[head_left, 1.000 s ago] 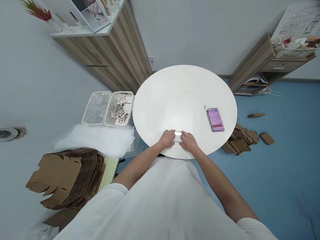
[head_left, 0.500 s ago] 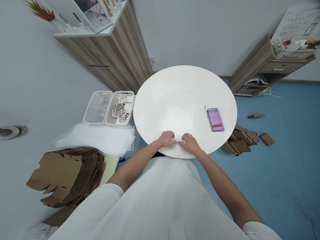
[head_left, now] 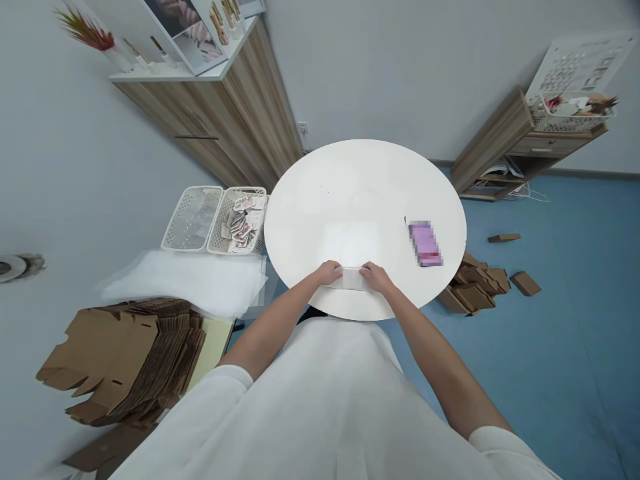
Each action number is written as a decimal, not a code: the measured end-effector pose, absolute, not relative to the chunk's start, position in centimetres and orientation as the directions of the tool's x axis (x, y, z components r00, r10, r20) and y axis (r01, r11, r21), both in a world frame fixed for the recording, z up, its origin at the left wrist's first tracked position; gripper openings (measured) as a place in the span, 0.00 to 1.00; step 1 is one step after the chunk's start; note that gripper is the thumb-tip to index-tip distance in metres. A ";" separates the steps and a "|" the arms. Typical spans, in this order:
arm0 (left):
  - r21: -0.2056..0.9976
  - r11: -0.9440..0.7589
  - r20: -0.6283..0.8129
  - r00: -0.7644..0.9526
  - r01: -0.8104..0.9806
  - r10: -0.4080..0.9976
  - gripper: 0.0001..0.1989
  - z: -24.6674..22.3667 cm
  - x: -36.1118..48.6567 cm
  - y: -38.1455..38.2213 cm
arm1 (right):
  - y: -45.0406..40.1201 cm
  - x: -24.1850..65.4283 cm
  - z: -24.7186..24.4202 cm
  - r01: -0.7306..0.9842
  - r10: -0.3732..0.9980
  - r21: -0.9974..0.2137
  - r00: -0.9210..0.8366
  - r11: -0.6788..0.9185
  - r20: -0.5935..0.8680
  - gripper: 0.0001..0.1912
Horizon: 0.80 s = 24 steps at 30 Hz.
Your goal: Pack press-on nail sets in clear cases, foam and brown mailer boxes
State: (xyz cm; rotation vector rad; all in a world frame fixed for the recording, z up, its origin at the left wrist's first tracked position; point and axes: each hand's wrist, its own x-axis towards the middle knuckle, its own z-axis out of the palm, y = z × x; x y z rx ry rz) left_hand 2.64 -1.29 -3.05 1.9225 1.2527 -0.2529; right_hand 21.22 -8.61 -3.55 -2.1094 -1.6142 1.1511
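"Clasping what, there at six o'clock of the round white surface (head_left: 360,193)?"
"A translucent oblong (head_left: 353,279): left hand (head_left: 329,273) clamped on its nine o'clock end, right hand (head_left: 378,277) on its three."

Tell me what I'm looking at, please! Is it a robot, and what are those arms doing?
No robot here: it's a person in white, seen through a camera worn on their head, looking forward and down. The left hand and right hand are bare. Between them they hold a see-through piece by its two ends, over the near part of a white table. Towards the right of the table lies a purple thing, too blocky to make out.
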 end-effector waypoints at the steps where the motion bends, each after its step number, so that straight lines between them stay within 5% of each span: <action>1: 0.510 -0.165 -0.558 0.470 0.844 0.684 0.11 -3.3 2.6 -1.4 | -8.6 21.3 -3.8 0.692 0.896 -0.619 0.093 -0.372 -0.435 0.12; 9: 0.451 -0.106 -0.536 0.364 0.886 0.762 0.12 -3.8 2.0 -2.2 | -8.8 21.1 -4.6 0.721 0.869 -0.511 0.269 -0.468 -0.416 0.10; 14: 0.425 -0.119 -0.489 0.339 0.897 0.804 0.15 -3.3 2.6 -2.6 | -9.5 21.0 -4.2 0.855 0.915 -0.360 0.278 -0.374 -0.292 0.11; 19: 0.396 -0.445 -0.178 0.542 0.803 0.821 0.19 -2.4 2.7 -3.8 | -9.8 20.5 -3.1 0.944 0.993 -0.321 -0.105 0.082 -0.054 0.16; 21: 0.394 -0.557 -0.166 0.653 0.731 0.739 0.23 -2.3 2.6 -4.4 | -9.8 20.2 -3.0 0.908 0.952 -0.338 -0.292 0.247 -0.088 0.18; 24: 0.375 -0.610 -0.246 0.710 0.698 0.660 0.30 -2.2 2.4 -5.1 | -9.8 19.9 -3.1 0.896 0.916 -0.341 -0.358 0.283 -0.181 0.21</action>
